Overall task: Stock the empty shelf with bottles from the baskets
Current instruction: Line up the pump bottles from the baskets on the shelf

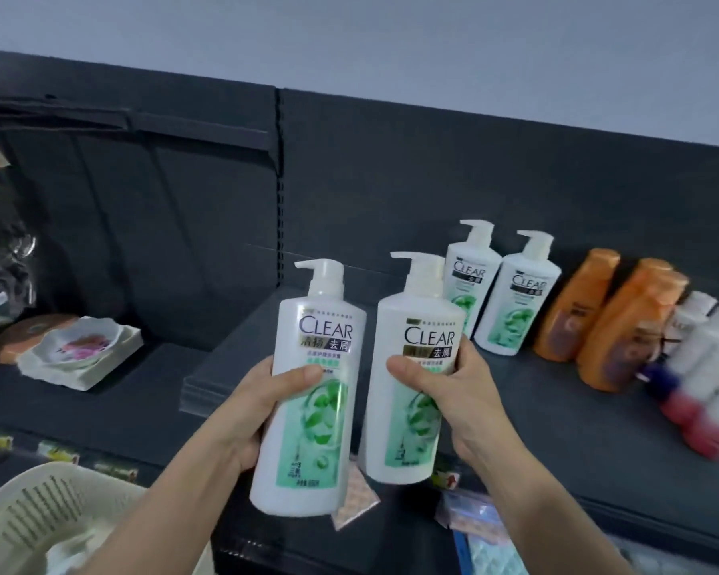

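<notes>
Far left of the shelf [557, 412] and below its front edge, a cream slotted basket [30, 516] shows one corner; its contents are too blurred to tell. On the board adjoining the shelf's left end sits a white dish [79, 346] with a pink pattern, resting on a pale tray [79, 379]; a round brown disc [21, 329] lies just behind.

The left hand [254, 412] grips the left bottle [308, 392], a white pump bottle with a green label; the thumb crosses the front and the fingers curl behind. It is held upright in the air before the shelf's left end, its base below the front edge. Just beside it, with a narrow gap between, is the right bottle [416, 379], of the same kind; the right hand [457, 392] grips it with the thumb across the label. It too is held before the front edge, not set down.

On the shelf, behind the right bottle, a pair [511, 309] of like bottles stands upright side by side near the back, pumps pointing left; right of them, orange bottles [623, 329] stand close together. At the shelf's right end are white bottles [706, 367] with red and blue parts, too blurred to tell more.
</notes>
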Demonstrator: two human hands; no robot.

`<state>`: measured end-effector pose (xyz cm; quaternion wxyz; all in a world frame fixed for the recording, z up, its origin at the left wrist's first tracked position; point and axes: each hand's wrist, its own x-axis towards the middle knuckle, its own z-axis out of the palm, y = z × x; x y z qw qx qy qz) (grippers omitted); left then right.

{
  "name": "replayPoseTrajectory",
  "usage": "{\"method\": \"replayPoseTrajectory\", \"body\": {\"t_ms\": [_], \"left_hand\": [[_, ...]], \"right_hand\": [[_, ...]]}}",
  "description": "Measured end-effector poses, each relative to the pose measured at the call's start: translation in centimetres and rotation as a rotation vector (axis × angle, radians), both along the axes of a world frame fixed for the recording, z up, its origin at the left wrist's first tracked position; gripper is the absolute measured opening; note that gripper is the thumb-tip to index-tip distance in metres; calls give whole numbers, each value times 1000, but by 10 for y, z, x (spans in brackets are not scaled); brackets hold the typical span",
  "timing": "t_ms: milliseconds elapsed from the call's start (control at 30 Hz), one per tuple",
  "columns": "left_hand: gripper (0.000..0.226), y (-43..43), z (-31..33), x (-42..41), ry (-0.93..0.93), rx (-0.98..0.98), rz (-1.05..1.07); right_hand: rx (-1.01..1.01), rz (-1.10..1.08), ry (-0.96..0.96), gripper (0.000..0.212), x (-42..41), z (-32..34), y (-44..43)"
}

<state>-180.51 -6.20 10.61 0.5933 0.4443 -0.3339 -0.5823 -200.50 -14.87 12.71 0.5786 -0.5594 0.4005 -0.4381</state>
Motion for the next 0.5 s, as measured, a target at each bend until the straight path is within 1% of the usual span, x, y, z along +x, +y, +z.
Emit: {"method": "replayPoseTrajectory", "body": {"t_ms": [167,267,300,400,500], "left_hand": [[71,-49,21,-49,-85,-39,1],[71,-75,28,-73,-122,-73,36],[68,-83,30,-80,-124,-86,38],[49,-105,34,-96,-113,-123,45],[47,-127,37,-107,-125,-146,32]], "right_hand": [[-73,-76,13,73,-57,13,-38],[-104,-113,26,64,-86,15,-60],[-115,-120,30,63,-95,15,-66],[-134,-144,50,65,-113,14,-83],[-142,-191,80,61,-126,9,-99]]}}
